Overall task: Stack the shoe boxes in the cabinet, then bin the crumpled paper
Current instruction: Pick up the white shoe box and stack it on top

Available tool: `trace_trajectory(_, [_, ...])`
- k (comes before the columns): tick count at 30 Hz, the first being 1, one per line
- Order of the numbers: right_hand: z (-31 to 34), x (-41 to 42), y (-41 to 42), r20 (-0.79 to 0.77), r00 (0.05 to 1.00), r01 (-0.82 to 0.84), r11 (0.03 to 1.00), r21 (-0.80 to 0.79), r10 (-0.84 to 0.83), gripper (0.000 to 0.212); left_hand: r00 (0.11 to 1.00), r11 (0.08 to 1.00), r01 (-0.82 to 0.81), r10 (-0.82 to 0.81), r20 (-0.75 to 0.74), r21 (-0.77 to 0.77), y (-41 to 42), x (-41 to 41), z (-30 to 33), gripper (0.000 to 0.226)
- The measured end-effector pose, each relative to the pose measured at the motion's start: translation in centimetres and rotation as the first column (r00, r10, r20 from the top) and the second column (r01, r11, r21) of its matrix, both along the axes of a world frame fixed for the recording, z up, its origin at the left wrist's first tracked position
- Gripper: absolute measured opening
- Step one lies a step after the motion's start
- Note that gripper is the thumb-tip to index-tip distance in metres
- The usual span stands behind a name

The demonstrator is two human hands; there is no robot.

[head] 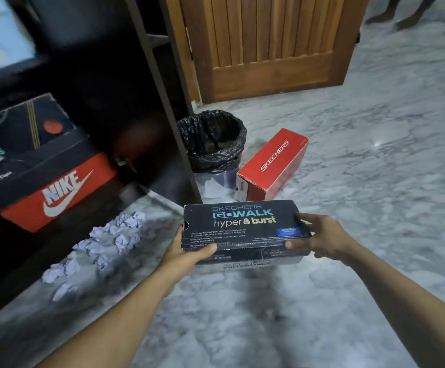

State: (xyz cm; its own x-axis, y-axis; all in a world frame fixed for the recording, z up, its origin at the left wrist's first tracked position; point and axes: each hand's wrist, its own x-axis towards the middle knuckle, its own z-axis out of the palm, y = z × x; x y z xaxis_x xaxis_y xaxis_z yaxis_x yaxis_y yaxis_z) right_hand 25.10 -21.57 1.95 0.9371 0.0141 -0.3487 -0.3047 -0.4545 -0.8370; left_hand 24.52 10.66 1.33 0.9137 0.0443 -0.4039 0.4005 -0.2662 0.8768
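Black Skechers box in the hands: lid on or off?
On. The black Skechers box shows its printed lid seated over the base, left hand and right hand gripping its ends.

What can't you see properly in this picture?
- Head view: what lies inside the round bin lined with a black plastic bag is lost in shadow.
- The lettering on the dark cardboard box sitting on the red Nike shoe box is blurred and cut by the left edge.
- The small print on the black Skechers shoe box, gripped by the left hand and right hand, is too small.
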Motion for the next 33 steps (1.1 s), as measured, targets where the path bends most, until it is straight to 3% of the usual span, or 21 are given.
trace_trajectory(3, [3.1,-0.3,1.9,0.016,0.998,-0.053,0.998,-0.036,0.054,0.074,1.000,1.000,0.005,-0.005,-0.004,-0.003,2.5,-1.1,2.7,0.068])
trace_trajectory(9, [9.7,-1.2,8.0,0.115,0.973,-0.188,0.978,-0.095,0.199,0.075,0.996,0.997,-0.063,0.061,0.065,0.034,8.5,-4.2,9.2,0.040])
trace_trajectory(14, [15.1,-0.9,14.6,0.244,0.931,-0.242,0.961,-0.136,0.270,0.068,0.970,0.979,-0.195,0.185,0.157,0.053,15.1,-6.7,15.3,0.087])
trace_trajectory(18, [20.0,0.2,20.9,0.327,0.879,-0.295,0.935,-0.198,0.346,0.051,0.931,0.956,-0.292,0.282,0.232,0.009,20.4,-8.0,19.8,0.072])
trace_trajectory(21, [24.1,1.1,25.4,0.394,0.836,-0.328,0.923,-0.201,0.382,0.056,0.891,0.937,-0.348,0.330,0.311,0.004,24.2,-8.6,23.3,0.072])
trace_trajectory(23, [26.9,1.6,28.2,0.447,0.808,-0.342,0.923,-0.174,0.383,0.060,0.843,0.922,-0.386,0.362,0.398,-0.020,26.4,-8.9,26.3,0.048])
trace_trajectory(25, [30.3,2.2,30.8,0.519,0.774,-0.325,0.931,-0.167,0.363,0.073,0.777,0.901,-0.432,0.387,0.497,-0.026,28.2,-8.8,29.7,0.038])
trace_trajectory(28, [35.9,3.0,34.1,0.605,0.718,-0.324,0.934,-0.149,0.345,0.085,0.640,0.852,-0.515,0.458,0.617,-0.099,30.5,-8.3,35.1,0.049])
trace_trajectory(33, [45.7,4.0,39.0,0.736,0.612,-0.330,0.939,-0.095,0.290,0.081,0.392,0.785,-0.579,0.504,0.769,-0.219,33.5,-7.3,45.0,0.060])
